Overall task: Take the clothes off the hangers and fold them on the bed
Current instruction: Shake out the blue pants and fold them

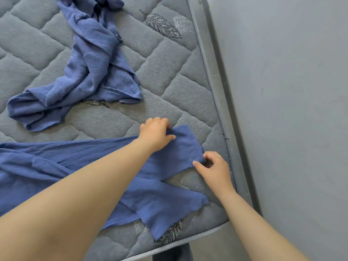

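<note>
A pair of blue trousers (56, 166) lies spread across the near part of the grey quilted mattress (160, 72), legs pointing right. My left hand (156, 134) pinches the far corner of the upper leg's hem. My right hand (214, 170) pinches the near corner of that same hem, close to the mattress's right edge. The lower trouser leg (169, 210) lies flat below my arms. A second blue garment (90, 68) sits crumpled further back on the mattress. No hanger is in view.
The mattress's right edge (224, 132) runs beside a grey wall (291, 91) with a narrow gap between them. Its near edge (169, 249) crosses the bottom of the view.
</note>
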`<state>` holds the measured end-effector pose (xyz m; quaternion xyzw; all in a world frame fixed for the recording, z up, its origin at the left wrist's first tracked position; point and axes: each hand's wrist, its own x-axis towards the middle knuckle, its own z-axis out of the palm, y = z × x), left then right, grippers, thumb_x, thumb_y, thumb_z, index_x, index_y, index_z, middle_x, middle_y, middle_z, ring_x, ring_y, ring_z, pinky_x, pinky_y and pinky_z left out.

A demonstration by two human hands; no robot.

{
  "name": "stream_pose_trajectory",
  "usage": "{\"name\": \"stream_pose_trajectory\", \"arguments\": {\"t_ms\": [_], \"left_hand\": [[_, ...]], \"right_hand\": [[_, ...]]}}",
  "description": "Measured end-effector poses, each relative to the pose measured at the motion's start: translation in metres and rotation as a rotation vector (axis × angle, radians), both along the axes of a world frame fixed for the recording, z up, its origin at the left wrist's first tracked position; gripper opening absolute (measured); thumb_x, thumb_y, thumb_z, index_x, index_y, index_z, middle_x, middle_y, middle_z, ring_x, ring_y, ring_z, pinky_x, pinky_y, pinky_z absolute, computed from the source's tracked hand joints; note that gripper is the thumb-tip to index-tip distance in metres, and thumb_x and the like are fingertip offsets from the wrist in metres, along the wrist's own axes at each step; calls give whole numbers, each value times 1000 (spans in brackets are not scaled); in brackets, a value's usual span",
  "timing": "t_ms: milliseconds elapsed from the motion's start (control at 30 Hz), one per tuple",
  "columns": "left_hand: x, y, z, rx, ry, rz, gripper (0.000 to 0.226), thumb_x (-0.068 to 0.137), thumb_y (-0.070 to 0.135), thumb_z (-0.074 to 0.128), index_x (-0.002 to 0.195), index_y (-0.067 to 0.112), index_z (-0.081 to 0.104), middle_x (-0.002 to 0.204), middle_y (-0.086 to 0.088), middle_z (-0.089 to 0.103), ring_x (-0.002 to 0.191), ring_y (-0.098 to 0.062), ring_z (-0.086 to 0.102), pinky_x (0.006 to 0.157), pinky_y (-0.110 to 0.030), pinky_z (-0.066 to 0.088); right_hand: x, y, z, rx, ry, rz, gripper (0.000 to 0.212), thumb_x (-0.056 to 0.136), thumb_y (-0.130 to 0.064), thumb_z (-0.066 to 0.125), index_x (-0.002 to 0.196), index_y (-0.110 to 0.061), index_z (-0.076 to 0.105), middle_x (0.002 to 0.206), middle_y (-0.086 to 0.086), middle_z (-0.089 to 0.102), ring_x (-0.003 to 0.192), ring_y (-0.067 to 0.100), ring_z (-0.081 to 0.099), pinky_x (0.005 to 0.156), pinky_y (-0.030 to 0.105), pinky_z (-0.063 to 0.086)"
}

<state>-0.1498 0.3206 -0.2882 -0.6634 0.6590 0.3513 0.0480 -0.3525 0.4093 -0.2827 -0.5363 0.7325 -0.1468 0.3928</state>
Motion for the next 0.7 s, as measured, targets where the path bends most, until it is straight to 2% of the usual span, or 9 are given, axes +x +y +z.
{"name": "stream_pose_trajectory", "arguments": {"t_ms": [100, 167, 233, 333, 400, 433, 500, 567, 700], "left_hand": [[0, -5, 6, 71, 163, 72, 12, 91, 28, 59, 86, 19, 53, 88, 0, 57, 91, -25, 53, 78, -35, 45], [7, -6, 15, 56, 311, 162, 20, 93, 22, 55, 76, 22, 45, 70, 5, 50, 70, -17, 47, 61, -29, 38], [19, -4, 29, -5, 390, 162, 23, 93, 20, 53, 73, 25, 42, 64, 7, 47, 60, -10, 41, 56, -26, 33], [39, 1, 43, -126, 423, 153, 24, 93, 18, 53, 74, 25, 40, 65, 7, 47, 60, -3, 41, 58, -17, 33], [49, 0, 47, -166, 409, 163, 21, 93, 18, 54, 77, 23, 41, 65, 6, 47, 59, -2, 41, 57, -15, 33], [51, 0, 48, -170, 392, 161, 19, 93, 18, 55, 78, 20, 43, 65, 6, 47, 58, -3, 41, 57, -15, 33], [54, -2, 50, -182, 382, 176, 15, 93, 17, 56, 82, 14, 46, 65, 6, 48, 58, -4, 41, 57, -18, 32], [54, -1, 56, -224, 423, 219, 12, 93, 16, 56, 84, 12, 48, 65, 6, 49, 57, -3, 41, 58, -18, 34], [65, 10, 76, -375, 515, 197, 11, 93, 21, 54, 85, 21, 47, 62, 0, 52, 55, -7, 42, 56, -14, 33]], "right_hand": [[-4, 7, 9, 23, -93, -8, 23, 77, -23, 76, 68, -12, 57, 65, -3, 59, 62, 11, 51, 61, 30, 45], [-7, 10, 20, 23, -115, 29, 29, 77, -27, 75, 64, -13, 53, 60, -4, 55, 57, 4, 43, 58, 28, 40], [-10, 12, 33, -117, -59, 185, 28, 75, -26, 77, 64, -16, 53, 76, -12, 59, 75, 2, 50, 67, 24, 42], [-10, 10, 53, -331, 21, 449, 19, 75, -24, 75, 67, -17, 59, 124, -7, 59, 124, 13, 47, 96, 22, 40], [-7, 7, 62, -357, -1, 494, 19, 78, -21, 71, 67, -17, 56, 123, -6, 63, 129, 13, 46, 102, 22, 37], [-4, 6, 66, -342, -34, 460, 20, 80, -20, 69, 68, -18, 53, 113, -6, 67, 122, 12, 51, 100, 22, 40], [5, 6, 72, -265, -120, 310, 22, 84, -20, 63, 70, -20, 46, 81, -8, 64, 85, 10, 59, 78, 24, 46], [14, 7, 76, -160, -163, 140, 25, 89, -20, 62, 71, -19, 45, 57, -7, 48, 55, 11, 43, 57, 24, 38], [29, 20, 84, -23, -377, -48, 21, 91, -28, 63, 76, -21, 50, 44, -6, 34, 44, 7, 24, 44, 19, 24]]}}
